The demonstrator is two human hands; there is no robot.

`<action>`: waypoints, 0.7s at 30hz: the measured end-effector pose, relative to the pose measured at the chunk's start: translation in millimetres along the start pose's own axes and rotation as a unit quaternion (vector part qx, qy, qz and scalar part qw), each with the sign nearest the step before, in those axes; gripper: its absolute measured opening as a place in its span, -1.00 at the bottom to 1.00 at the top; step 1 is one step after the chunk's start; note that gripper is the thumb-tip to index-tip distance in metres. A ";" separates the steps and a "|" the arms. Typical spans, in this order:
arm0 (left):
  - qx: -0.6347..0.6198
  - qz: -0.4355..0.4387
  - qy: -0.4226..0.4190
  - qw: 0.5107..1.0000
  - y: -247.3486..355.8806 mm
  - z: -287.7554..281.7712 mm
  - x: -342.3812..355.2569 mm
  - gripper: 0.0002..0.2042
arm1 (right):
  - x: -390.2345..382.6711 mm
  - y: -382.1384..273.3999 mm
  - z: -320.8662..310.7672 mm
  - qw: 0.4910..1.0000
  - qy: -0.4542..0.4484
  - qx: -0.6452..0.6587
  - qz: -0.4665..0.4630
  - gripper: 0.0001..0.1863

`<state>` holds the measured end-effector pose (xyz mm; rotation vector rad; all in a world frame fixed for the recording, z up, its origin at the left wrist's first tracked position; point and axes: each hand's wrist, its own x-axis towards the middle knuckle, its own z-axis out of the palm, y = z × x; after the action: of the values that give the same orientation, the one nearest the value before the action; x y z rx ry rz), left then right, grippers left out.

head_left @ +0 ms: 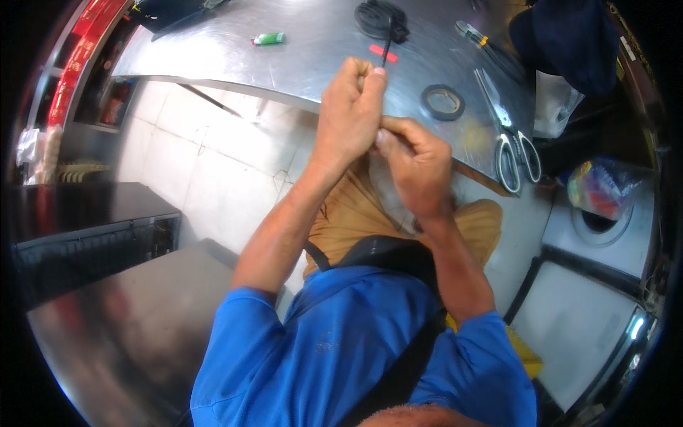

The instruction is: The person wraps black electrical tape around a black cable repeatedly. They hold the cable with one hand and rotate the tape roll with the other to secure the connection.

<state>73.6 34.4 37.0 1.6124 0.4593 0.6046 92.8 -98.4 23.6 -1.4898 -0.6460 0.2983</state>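
My left hand (351,110) is closed in a fist over the table's near edge, gripping a thin black cable (386,53). From its thumb the cable runs up to a black coil (377,19) at the far side. Just below, my right hand (421,165) is closed too, thumb and forefinger pinched beside the left hand's heel. What the right fingers pinch is hidden. Beside the cable lies a small red strip (383,53). A roll of black tape (459,108) rests on the metal table (313,43), right of my hands.
Scissors with white-and-black handles (505,128) lie at the table's right edge, near pliers (473,34) with dark handles. A green lighter (268,39) is at the far left. Dark blue cloth (569,43) sits at the right. Metal-topped cabinets (135,313) stand to the left.
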 end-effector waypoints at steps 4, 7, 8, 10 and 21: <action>-0.058 -0.040 -0.032 0.997 0.2 -2.6 3.5 -0.78 | 1.4 6.8 -1.5 1.000 -0.002 -0.008 0.003 -0.87; -0.197 -0.130 -0.107 0.966 2.8 -14.8 9.7 -0.77 | 3.5 -1.0 -2.3 0.998 0.017 0.068 -0.002 -0.88; -0.223 -0.152 -0.131 0.954 5.6 -21.4 11.3 -0.75 | 4.0 -1.5 -3.5 0.997 0.018 0.078 0.004 -0.88; -0.260 -0.168 -0.209 0.928 6.7 -35.1 12.7 -0.72 | 4.9 -2.2 -7.2 0.995 0.020 0.099 0.015 -0.87; -0.090 -0.113 -0.119 0.982 2.1 -34.7 -10.5 -0.78 | -2.0 -4.2 -12.4 0.998 -0.005 -0.045 -0.044 -0.89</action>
<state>43.7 54.7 40.2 1.4148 0.3908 0.2693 97.3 -110.1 27.8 -1.5408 -0.7397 0.2116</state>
